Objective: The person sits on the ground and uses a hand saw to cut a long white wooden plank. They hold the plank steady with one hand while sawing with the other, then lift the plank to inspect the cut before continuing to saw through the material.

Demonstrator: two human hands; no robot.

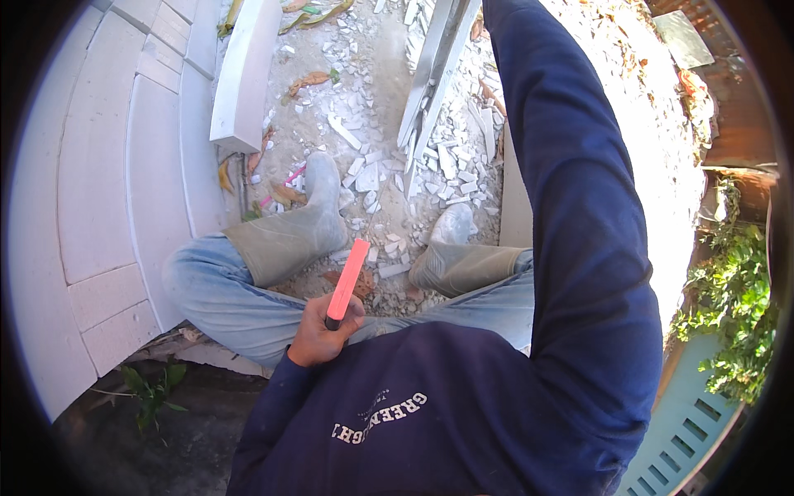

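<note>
Coral-red bar with a black end (349,281) held out in front of the torso, above the lap; it slants up and slightly right. Left hand (318,337) grips it low down, fingers clamped around the black end. Right sleeve (579,165), navy, runs to the top edge; right hand beyond the view, state of its fingers cannot be told.

Beyond the bar: bent legs in faded blue jeans (223,281), dusty boots (285,236) on ground strewn with white shards (370,176) and dry leaves. Pale squared beam (246,83) upper left, beside pale blocks (99,182). Narrow grey bars (432,78) top center. Far right, leafy plant (732,289) over a light-blue slotted panel (699,442).
</note>
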